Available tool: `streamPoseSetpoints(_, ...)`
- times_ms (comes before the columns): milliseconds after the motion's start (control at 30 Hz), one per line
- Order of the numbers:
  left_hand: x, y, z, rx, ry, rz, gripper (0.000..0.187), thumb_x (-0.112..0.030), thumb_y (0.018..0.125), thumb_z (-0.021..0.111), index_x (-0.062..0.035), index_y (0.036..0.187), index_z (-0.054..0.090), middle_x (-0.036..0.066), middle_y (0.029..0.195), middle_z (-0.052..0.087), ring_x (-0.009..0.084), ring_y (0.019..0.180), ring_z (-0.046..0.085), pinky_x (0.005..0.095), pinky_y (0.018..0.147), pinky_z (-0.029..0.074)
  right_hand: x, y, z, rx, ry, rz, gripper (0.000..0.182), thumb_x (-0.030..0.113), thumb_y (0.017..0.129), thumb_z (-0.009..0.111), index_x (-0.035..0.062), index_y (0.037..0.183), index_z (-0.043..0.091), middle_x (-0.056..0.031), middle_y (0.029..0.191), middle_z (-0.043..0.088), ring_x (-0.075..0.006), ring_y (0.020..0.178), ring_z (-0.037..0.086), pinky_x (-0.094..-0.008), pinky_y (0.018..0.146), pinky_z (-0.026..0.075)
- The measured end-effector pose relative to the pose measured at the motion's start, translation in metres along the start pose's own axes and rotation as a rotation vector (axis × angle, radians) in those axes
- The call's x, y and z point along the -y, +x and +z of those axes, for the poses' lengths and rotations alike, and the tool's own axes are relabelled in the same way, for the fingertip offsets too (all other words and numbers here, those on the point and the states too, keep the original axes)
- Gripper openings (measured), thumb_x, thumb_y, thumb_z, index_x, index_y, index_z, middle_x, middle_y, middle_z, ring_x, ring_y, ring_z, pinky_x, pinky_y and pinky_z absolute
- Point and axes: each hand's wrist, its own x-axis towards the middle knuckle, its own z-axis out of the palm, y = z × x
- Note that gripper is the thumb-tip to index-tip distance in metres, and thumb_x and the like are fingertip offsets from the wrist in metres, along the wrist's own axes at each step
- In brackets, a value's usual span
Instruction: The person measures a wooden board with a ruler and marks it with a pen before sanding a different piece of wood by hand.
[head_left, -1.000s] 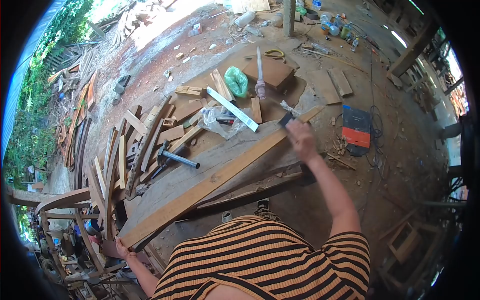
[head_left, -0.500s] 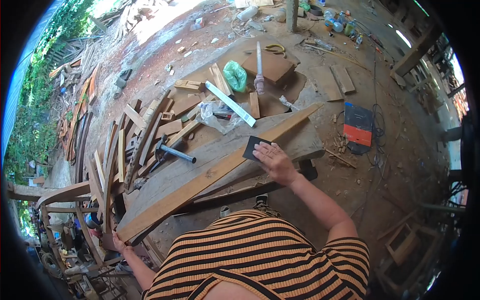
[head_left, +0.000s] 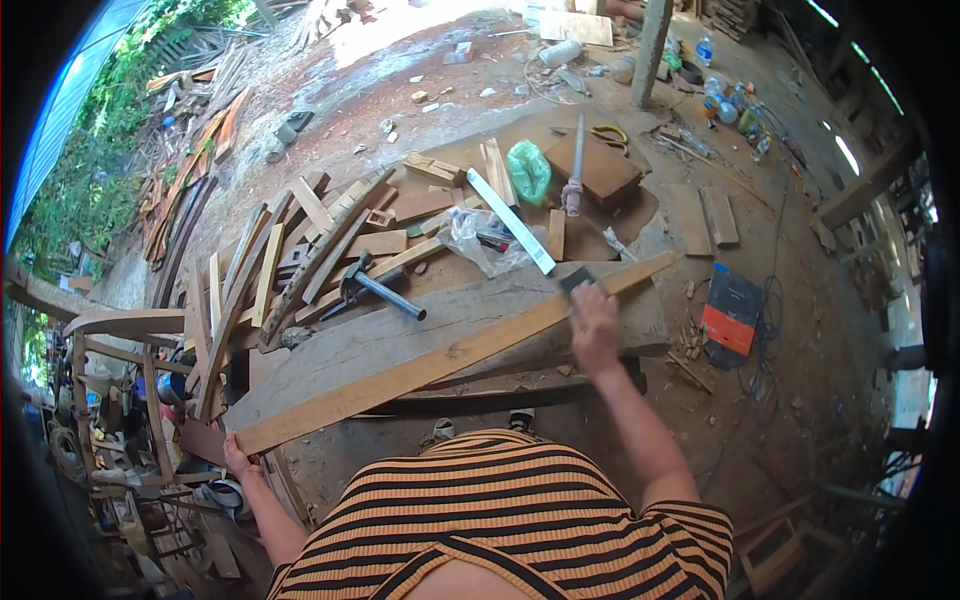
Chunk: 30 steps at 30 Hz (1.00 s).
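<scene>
A long, narrow wooden board (head_left: 450, 354) lies slantwise across a wide grey plank (head_left: 330, 355). My left hand (head_left: 240, 458) grips the board's near left end, fingers around its edge. Toward the board's far right part, my right hand (head_left: 597, 325) presses a dark piece of sandpaper (head_left: 574, 279) against the wood; motion blurs this hand somewhat. Beside my left hand sits a reddish-brown sheet (head_left: 203, 441). A hammer (head_left: 388, 294) with a metal handle rests at the plank's back edge.
Behind the plank are piled wood offcuts (head_left: 330, 235), a clear plastic bag (head_left: 480, 238), a white strip (head_left: 510, 222), a green bag (head_left: 528, 172) and a handsaw-like blade (head_left: 577, 165). A black-and-red box (head_left: 733, 315) lies right. A post (head_left: 653, 55) stands at the back.
My right hand has slid the sandpaper along the board, away toward its far right end. My left hand still holds the near end. The whole view has shifted slightly.
</scene>
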Motion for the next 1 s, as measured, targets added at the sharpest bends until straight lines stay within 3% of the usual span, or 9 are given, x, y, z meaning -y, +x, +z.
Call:
streamPoseSetpoints(67,0.020,0.012,-0.010,-0.003,-0.073,0.037,0.026,-0.023,0.091,0.060,-0.0081,0.113,0.061,0.001,0.094,0.063,0.0111,0.081,0.061,0.0233,0.060,0.051,0.057,-0.026,-0.005,0.104,0.201,-0.129,0.040,0.012,0.081,0.059,0.0054,0.120,0.059,-0.0172,0.128,0.056,-0.0314,0.124,0.050,-0.0489,0.107,0.032)
streamPoseSetpoints(200,0.028,0.014,-0.016,0.008,-0.049,0.077,0.022,-0.023,0.091,0.061,-0.0079,0.106,0.062,0.001,0.089,0.062,0.0120,0.077,0.062,0.0245,0.060,0.051,0.040,-0.015,-0.016,0.173,0.251,-0.310,0.038,0.009,0.080,0.057,0.0061,0.118,0.061,-0.0157,0.126,0.058,-0.0301,0.123,0.051,-0.0458,0.107,0.033)
streamPoseSetpoints(267,0.001,-0.019,0.006,0.015,0.032,-0.037,0.015,-0.023,0.089,0.062,-0.0092,0.097,0.061,0.000,0.085,0.062,0.0127,0.074,0.062,0.0264,0.061,0.051,-0.016,0.008,-0.017,0.095,0.146,-0.191,0.035,0.010,0.083,0.056,0.0052,0.118,0.061,-0.0163,0.124,0.059,-0.0315,0.121,0.052,-0.0449,0.106,0.034)
streamPoseSetpoints(367,0.017,-0.006,0.015,0.027,-0.060,0.045,0.011,-0.021,0.088,0.063,-0.0112,0.092,0.060,-0.001,0.082,0.062,0.0128,0.071,0.062,0.0276,0.061,0.051,-0.108,0.027,-0.009,0.009,-0.046,0.050,0.034,0.019,0.091,0.053,0.0037,0.120,0.061,-0.0178,0.126,0.058,-0.0323,0.123,0.050,-0.0448,0.105,0.034)
streamPoseSetpoints(433,0.024,-0.002,0.027,0.013,-0.094,0.052,0.010,-0.021,0.088,0.063,-0.0118,0.090,0.060,0.000,0.081,0.061,0.0127,0.070,0.062,0.0276,0.060,0.051,-0.115,0.030,0.004,-0.012,-0.032,0.142,0.035,0.022,0.093,0.052,0.0034,0.121,0.060,-0.0182,0.127,0.057,-0.0323,0.123,0.049,-0.0450,0.104,0.034)
streamPoseSetpoints(533,0.026,-0.001,0.034,0.048,-0.114,0.049,0.012,-0.021,0.088,0.063,-0.0114,0.094,0.061,0.000,0.084,0.061,0.0132,0.075,0.061,0.0287,0.064,0.051,-0.068,0.021,0.018,-0.069,-0.106,0.265,0.035,0.023,0.092,0.053,0.0022,0.120,0.061,-0.0190,0.129,0.056,-0.0333,0.123,0.049,-0.0478,0.104,0.033)
streamPoseSetpoints(733,0.034,-0.009,0.035,0.069,-0.145,-0.036,0.006,-0.018,0.088,0.061,-0.0131,0.087,0.058,-0.002,0.080,0.059,0.0119,0.072,0.060,0.0283,0.062,0.049,0.150,-0.051,0.011,0.200,0.328,-0.277,0.039,0.012,0.081,0.062,0.0064,0.119,0.060,-0.0158,0.128,0.057,-0.0319,0.125,0.049,-0.0477,0.108,0.031)
streamPoseSetpoints(833,0.026,-0.028,0.050,0.044,-0.174,-0.053,0.008,-0.016,0.089,0.060,-0.0160,0.081,0.057,-0.004,0.074,0.057,0.0087,0.065,0.058,0.0251,0.054,0.046,0.147,-0.042,0.010,0.230,0.316,-0.416,0.035,0.009,0.082,0.061,0.0052,0.116,0.061,-0.0167,0.124,0.059,-0.0327,0.121,0.052,-0.0459,0.105,0.035)
streamPoseSetpoints(1000,0.057,-0.017,0.038,0.104,-0.223,-0.029,0.009,-0.013,0.089,0.059,-0.0150,0.080,0.059,-0.007,0.072,0.055,0.0051,0.062,0.052,0.0221,0.053,0.041,0.029,-0.005,0.020,0.072,0.026,0.020,0.032,0.014,0.093,0.050,0.0016,0.121,0.060,-0.0200,0.127,0.057,-0.0350,0.123,0.048,-0.0421,0.105,0.034)
